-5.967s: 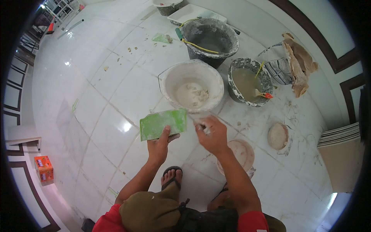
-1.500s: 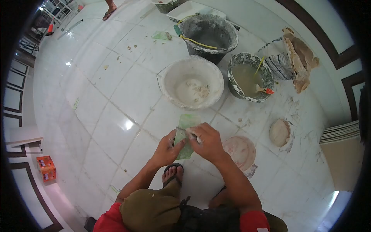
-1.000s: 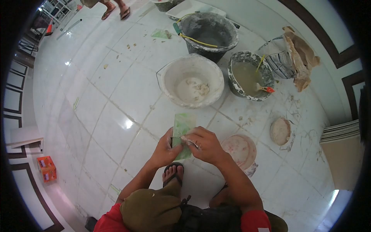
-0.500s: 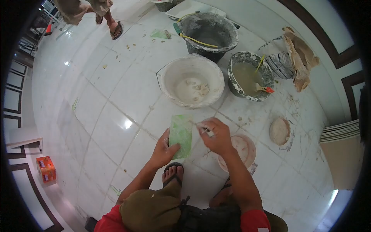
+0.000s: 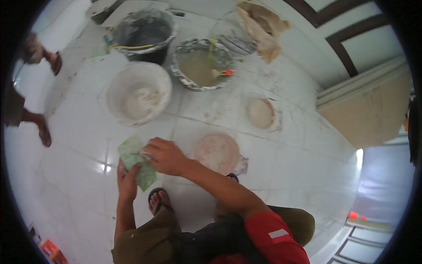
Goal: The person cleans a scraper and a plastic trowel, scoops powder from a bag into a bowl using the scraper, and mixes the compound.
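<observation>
Here the flat green spreader (image 5: 146,177) is clamped between left hand's (image 5: 127,181) thumb and fingers, near the whitish bucket (image 5: 165,94), seemingly steadied for the right hand (image 5: 163,155), curled closed above, any held item indistinct.

We are looking at a brightly lit floor (image 5: 272,163), with cool light reflecting in a small glare spot (image 5: 104,167) just left of the green plate (image 5: 137,165). Well right of the plate, a white sliver (image 5: 359,159) is glowing. We are seeing soft blur smearing the bucket (image 5: 139,93) above the plate, while the lens is bending the outer edges into a black surround.
</observation>
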{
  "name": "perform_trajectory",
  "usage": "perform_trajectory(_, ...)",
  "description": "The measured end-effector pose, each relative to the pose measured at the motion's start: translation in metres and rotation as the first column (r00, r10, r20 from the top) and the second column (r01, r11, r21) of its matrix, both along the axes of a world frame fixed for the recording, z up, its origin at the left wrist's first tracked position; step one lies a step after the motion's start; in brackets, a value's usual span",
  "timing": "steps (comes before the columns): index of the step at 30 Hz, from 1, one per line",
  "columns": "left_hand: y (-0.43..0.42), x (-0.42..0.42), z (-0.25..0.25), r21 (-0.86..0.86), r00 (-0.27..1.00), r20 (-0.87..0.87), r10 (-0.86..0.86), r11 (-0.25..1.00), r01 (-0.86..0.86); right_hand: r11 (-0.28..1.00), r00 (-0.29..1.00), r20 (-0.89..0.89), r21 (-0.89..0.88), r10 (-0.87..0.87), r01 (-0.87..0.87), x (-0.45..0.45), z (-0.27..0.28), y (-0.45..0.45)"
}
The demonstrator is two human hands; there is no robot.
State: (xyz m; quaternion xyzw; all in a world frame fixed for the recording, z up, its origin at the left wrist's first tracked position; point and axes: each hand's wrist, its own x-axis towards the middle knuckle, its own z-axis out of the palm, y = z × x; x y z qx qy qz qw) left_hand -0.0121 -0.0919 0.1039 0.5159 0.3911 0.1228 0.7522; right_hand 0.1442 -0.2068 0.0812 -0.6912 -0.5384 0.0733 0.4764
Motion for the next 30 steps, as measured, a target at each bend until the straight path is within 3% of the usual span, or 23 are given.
perform_trajectory(4,0.002,0.002,0.001,-0.183,0.997,0.055,0.058,0.982,-0.047,0.999,1.0,-0.021,-0.036,-0.02,0.02,-0.005,-0.001,0.002)
perform_trajectory(6,0.004,0.001,0.001,-0.157,0.998,0.067,0.018,0.988,-0.008,0.999,0.999,-0.037,-0.042,-0.027,0.026,-0.004,0.002,0.001)
perform_trajectory(12,0.006,-0.007,-0.012,-0.298,0.996,0.069,0.06,0.954,-0.037,0.998,0.998,-0.053,-0.067,-0.024,0.02,-0.005,0.001,0.0)
perform_trajectory(14,0.011,-0.014,-0.024,-0.435,0.99,0.066,0.127,0.897,-0.086,0.997,0.999,-0.042,-0.073,-0.024,0.021,-0.007,-0.001,0.001)
perform_trajectory(17,0.012,-0.014,-0.022,-0.387,0.986,0.071,0.151,0.915,-0.112,0.994,0.998,-0.064,-0.106,0.017,-0.024,-0.012,0.0,0.002)
perform_trajectory(20,0.004,0.003,-0.003,-0.4,0.974,0.197,0.11,0.916,-0.022,0.984,0.999,-0.043,-0.179,0.006,-0.014,-0.007,0.001,0.0)
perform_trajectory(22,0.004,0.009,0.001,-0.427,0.977,0.19,0.099,0.904,-0.009,0.998,0.998,-0.064,-0.065,-0.012,0.008,-0.009,0.0,0.006)
perform_trajectory(24,0.011,-0.004,-0.016,-0.305,0.991,0.072,0.113,0.948,-0.086,1.0,0.993,0.115,0.031,0.001,-0.005,-0.006,-0.008,0.008)
perform_trajectory(26,0.016,-0.009,-0.029,-0.313,0.992,0.024,0.121,0.944,-0.108,0.999,0.999,-0.037,-0.034,0.004,-0.005,-0.007,-0.004,0.002)
perform_trajectory(28,0.013,-0.007,-0.024,-0.393,0.989,0.073,0.125,0.915,-0.087,0.995,0.999,0.038,0.094,-0.022,0.019,-0.004,0.0,0.002)
perform_trajectory(30,0.007,0.003,-0.012,-0.377,0.993,0.053,0.104,0.923,-0.077,0.995,0.999,-0.041,0.094,-0.015,0.019,-0.002,0.006,0.002)
